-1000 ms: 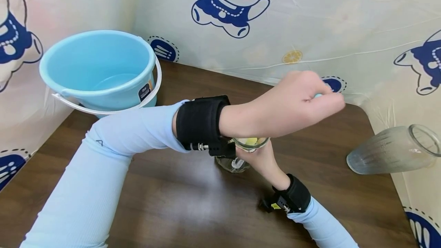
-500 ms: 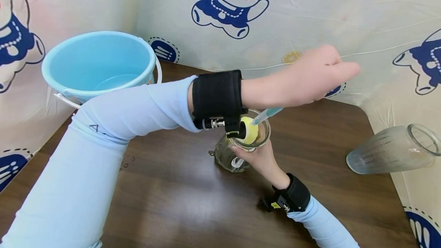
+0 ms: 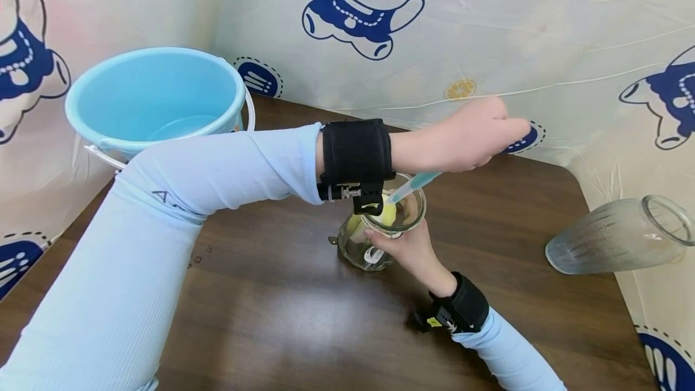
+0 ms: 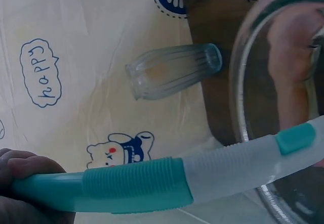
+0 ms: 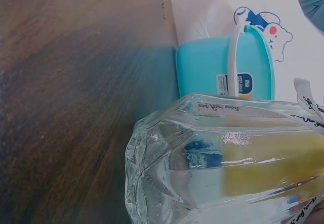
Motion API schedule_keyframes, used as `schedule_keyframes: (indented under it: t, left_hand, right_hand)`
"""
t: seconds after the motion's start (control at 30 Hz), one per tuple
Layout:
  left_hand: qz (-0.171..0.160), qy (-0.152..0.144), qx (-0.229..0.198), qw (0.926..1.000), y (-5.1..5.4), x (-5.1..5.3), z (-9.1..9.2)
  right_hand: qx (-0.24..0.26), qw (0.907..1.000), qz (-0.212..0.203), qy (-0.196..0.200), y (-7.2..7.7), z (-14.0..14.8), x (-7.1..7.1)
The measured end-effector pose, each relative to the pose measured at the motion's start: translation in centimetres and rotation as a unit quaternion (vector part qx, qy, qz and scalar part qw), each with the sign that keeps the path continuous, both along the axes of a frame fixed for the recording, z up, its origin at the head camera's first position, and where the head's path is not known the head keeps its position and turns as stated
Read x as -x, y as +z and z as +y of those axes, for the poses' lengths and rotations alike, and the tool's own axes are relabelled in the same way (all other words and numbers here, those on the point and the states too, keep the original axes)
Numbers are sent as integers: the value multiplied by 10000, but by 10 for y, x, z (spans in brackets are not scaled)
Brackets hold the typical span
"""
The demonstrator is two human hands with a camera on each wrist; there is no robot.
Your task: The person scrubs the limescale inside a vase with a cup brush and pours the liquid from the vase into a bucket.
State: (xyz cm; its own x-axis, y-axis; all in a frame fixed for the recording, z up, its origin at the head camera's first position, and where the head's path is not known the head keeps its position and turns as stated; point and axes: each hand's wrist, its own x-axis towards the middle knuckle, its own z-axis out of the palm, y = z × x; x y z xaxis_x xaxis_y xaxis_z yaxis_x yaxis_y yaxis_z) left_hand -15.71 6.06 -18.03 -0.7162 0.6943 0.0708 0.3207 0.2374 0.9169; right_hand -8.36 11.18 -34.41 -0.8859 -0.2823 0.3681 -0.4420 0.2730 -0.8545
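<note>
"While the left hand [image 3: 469, 139] grips it, which way does the brush [image 3: 415, 186] point?"

"Sponge [image 3: 388, 214] down inside the vase [image 3: 358, 249], handle [image 4: 136, 186] slanting up and rightward; the right hand [image 3: 403, 247] is wrapped around the vase, which opens upward."

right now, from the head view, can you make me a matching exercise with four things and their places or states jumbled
1 bucket
2 sponge
3 vase
4 left hand

A holds the handle
B by the table's right edge
C partly behind the left sleeve
D inside the jar that the right hand grips

Pairs: 1-C, 2-D, 3-B, 4-A
</note>
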Motion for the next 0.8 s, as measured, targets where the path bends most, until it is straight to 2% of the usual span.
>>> schedule_keyframes:
  t: [0.13, 0.3, 0.4, 0.47, 0.63, 0.8]
  left_hand:
    - [-246, 56, -132, 9996, -6, -6, -13]
    - [-446, 135, -313, 9984, -25, -3, -21]
    - [-515, 206, -438, 9975, -31, 0, -23]
    - [-511, 190, -522, 9971, -32, 1, -22]
    - [-477, 3, -385, 9981, -30, 1, -19]
    - [-561, 3, -440, 9975, -29, -2, -21]
  right_hand:
    - [-25, 10000, -93, 2, 3, 0, 0]
    - [76, 9998, -93, 141, 5, -1, 1]
    - [101, 9997, -45, 200, 6, -1, 1]
    - [107, 9998, -35, 191, 6, -2, 2]
    - [194, 9997, -118, 128, 6, -1, 3]
    - [200, 9996, -159, 132, 5, -1, 2]
